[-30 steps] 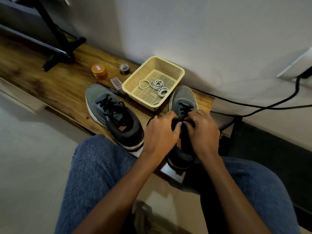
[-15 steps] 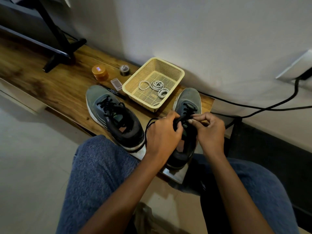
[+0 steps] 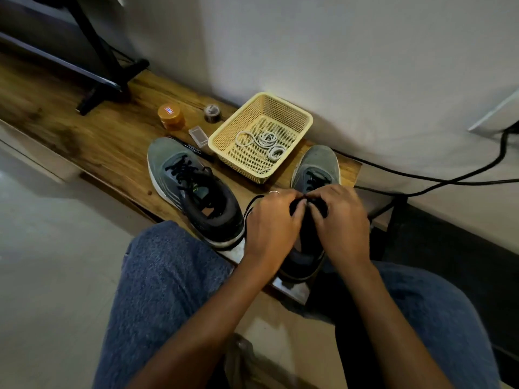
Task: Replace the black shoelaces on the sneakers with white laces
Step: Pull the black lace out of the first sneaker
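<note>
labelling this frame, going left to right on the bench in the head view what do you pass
orange jar → left sneaker → yellow basket → right sneaker

orange jar (image 3: pixel 170 117) lid label, print unreadable

Wooden bench (image 3: pixel 92 141) against white wall (image 3: pixel 337 51)

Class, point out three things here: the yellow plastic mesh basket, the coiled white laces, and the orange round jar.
Yellow plastic mesh basket (image 3: pixel 306 117): head view, far rim corner.
Coiled white laces (image 3: pixel 268 140): head view, middle coil.
Orange round jar (image 3: pixel 169 113): head view, lid top.
</note>
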`<state>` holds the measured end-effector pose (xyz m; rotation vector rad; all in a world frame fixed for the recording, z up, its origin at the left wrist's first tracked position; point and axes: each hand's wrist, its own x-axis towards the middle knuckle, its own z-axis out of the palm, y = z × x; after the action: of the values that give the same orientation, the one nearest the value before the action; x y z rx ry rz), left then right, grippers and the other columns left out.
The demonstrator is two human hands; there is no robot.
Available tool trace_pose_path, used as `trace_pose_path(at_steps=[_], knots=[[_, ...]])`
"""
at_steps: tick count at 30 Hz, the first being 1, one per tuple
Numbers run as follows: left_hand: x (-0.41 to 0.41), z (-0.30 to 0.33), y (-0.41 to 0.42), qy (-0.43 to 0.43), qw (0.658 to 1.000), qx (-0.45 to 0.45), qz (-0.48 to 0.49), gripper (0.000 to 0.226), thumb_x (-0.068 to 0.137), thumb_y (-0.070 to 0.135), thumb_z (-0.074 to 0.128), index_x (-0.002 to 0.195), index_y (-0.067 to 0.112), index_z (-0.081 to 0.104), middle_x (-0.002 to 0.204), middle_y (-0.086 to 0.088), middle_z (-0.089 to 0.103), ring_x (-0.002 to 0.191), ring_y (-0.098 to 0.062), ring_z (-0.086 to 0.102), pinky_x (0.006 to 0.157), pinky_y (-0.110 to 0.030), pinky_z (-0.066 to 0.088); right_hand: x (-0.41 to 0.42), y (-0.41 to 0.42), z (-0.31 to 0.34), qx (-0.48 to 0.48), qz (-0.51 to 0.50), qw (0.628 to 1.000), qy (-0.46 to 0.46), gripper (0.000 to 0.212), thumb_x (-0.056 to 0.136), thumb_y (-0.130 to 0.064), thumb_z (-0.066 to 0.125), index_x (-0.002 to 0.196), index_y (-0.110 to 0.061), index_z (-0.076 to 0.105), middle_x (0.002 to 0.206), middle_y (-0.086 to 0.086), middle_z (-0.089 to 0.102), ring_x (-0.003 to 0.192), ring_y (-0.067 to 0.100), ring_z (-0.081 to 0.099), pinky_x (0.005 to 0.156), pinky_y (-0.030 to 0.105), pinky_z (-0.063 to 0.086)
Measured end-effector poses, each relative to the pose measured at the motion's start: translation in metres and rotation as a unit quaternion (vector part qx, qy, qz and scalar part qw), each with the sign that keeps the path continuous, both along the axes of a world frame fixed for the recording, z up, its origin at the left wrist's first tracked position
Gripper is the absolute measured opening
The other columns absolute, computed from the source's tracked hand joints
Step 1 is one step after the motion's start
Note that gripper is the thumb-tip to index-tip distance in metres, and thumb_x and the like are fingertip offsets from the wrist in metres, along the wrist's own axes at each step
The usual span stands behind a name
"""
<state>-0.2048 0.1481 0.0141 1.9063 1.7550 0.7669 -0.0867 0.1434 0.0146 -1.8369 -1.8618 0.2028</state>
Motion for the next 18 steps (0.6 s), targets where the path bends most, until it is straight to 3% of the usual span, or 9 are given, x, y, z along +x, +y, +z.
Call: trace_pose_path(at_steps=[6, 14, 18], knots=[[0.001, 0.002, 0.003, 0.007, 1.0, 0.013, 0.01, 0.024, 0.093, 0.032, 0.058, 0.107, 0.019, 0.072, 0.105, 0.003, 0.07, 0.096, -0.016, 0.064, 0.072, -0.031, 0.052, 0.002, 0.0, -0.002, 0.027, 0.0, 0.997, -0.072, 0.006, 0.084, -0.012, 0.067, 0.088, -0.008, 0.068, 0.092, 0.009, 0.066, 0.091, 0.029, 0.055, 0.073, 0.038, 0.044], [0.003, 0.006, 0.002, 0.021, 0.999, 0.022, 0.021, 0.024, 0.092, 0.034, 0.058, 0.104, 0.021, 0.075, 0.099, 0.002, 0.072, 0.089, -0.018, 0.066, 0.067, -0.033, 0.054, -0.001, -0.001, -0.005, 0.029, -0.058, 0.998, -0.004, 0.003, 0.088, -0.008, 0.061, 0.091, -0.009, 0.062, 0.102, 0.008, 0.055, 0.099, 0.025, 0.046, 0.08, 0.038, 0.044], [-0.002, 0.007, 0.005, 0.009, 0.999, -0.012, 0.05, 0.025, 0.093, 0.036, 0.057, 0.107, 0.025, 0.074, 0.102, 0.005, 0.072, 0.092, -0.019, 0.066, 0.069, -0.033, 0.053, 0.01, 0.0, 0.0, 0.058, -0.123, 0.989, 0.051, 0.003, 0.093, -0.012, 0.058, 0.092, -0.01, 0.06, 0.104, 0.008, 0.052, 0.102, 0.024, 0.043, 0.077, 0.023, 0.031]])
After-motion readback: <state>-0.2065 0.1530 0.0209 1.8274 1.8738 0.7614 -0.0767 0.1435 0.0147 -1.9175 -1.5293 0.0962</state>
